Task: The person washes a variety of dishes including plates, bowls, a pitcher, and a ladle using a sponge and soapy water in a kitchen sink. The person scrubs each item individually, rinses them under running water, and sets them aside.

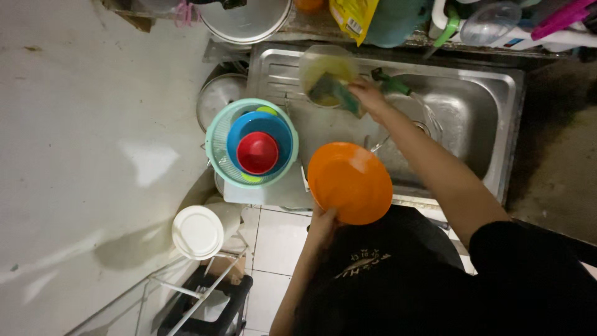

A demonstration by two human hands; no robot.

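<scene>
Stainless steel fills the upper right of the frame — a sink (497, 93) with a flat drainboard to its left, a pale wall taking up the whole left side and white floor tiles showing at bottom centre. Along the top edge stand a crowded shelf of containers, a yellow packet (354, 15) and a large metal pot lid (245, 22).

The left hand (324, 219), low in the middle of the frame, is closed on the near rim of an orange bowl (350, 182), fingers curled under it, holding it tilted above the front edge of the sink. The right hand (368, 94) reaches out to upper centre, fingers pinched shut on a green-and-yellow sponge (336, 92) that is pressed into a clear plastic tub (326, 74) standing on the drainboard. Just right of that hand a green-handled tap (392, 84) juts over the basin.

Left of centre sits a mint-green colander (252, 144) with a blue bowl (261, 134) nested in it and a red bowl (257, 152) inside that. Below it, at lower left, a white lid (198, 232) tops a container.

Judging by this, the step in hand is loading the sponge from the tub while the orange bowl waits. The next move would call for bringing the sponge back to the bowl's inside — with the left hand keeping a firm grip on a rim likely to be slippery.
</scene>
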